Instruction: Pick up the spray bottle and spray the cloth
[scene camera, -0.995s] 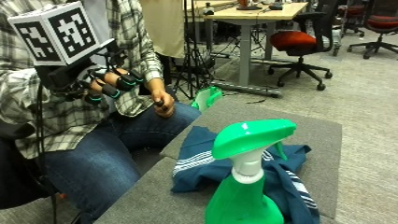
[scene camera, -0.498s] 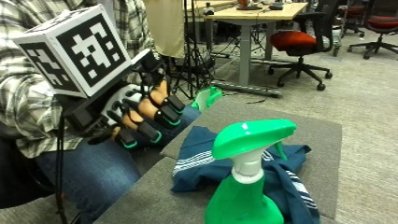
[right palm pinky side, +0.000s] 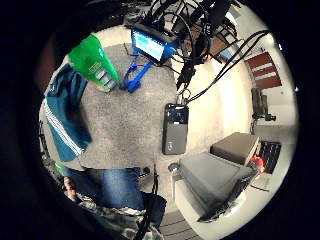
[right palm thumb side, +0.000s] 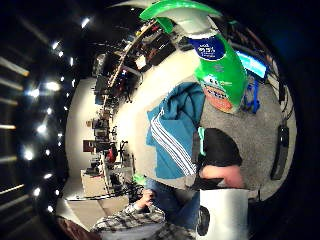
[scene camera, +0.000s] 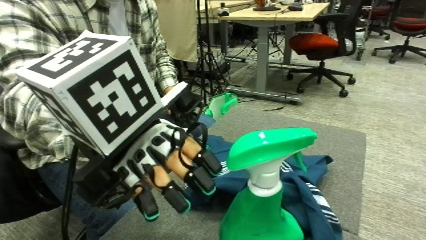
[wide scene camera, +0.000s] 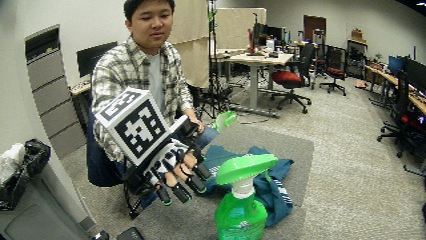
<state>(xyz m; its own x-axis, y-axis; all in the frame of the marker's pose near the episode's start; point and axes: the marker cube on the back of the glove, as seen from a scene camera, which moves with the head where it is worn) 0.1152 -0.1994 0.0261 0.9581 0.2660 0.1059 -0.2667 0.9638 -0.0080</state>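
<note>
Outside view: black-gloved right hand (scene camera: 174, 176) raised above the grey felt-topped table (scene camera: 333, 145), palm turned toward the green plastic spray bottle with a white neck (scene camera: 265, 200). Fingers (scene camera: 200, 177) spread and nearly straight, tips angled down toward about 5 o'clock. Nothing between them; the hand holds nothing. It sits at roughly 9 o'clock of the bottle's trigger head, near it but with a gap showing.

Bottle stands upright at the near edge of the table, nozzle pointing toward about 3 o'clock in the outside view. Behind its neck, at about 1 o'clock of the bottle, lies the crumpled teal cloth with white stripes (scene camera: 313, 190), flat on the felt; whether cloth and bottle base touch cannot be told.

Wide outside view: same pose, hand (wide scene camera: 176, 170) well forward of the seated person's plaid-shirted torso, arm extended, bottle (wide scene camera: 241, 210) just beside the fingertips.

Thumb-side palm view: bottle (right palm thumb side: 215, 70) fills a large part of the view, so close to the palm, cloth (right palm thumb side: 172, 132) lying next to it.

Little-finger-side palm view: bottle (right palm pinky side: 94, 62) upright beside the cloth (right palm pinky side: 62, 117); a black phone (right palm pinky side: 175, 128) lies on the felt, well apart from both.
</note>
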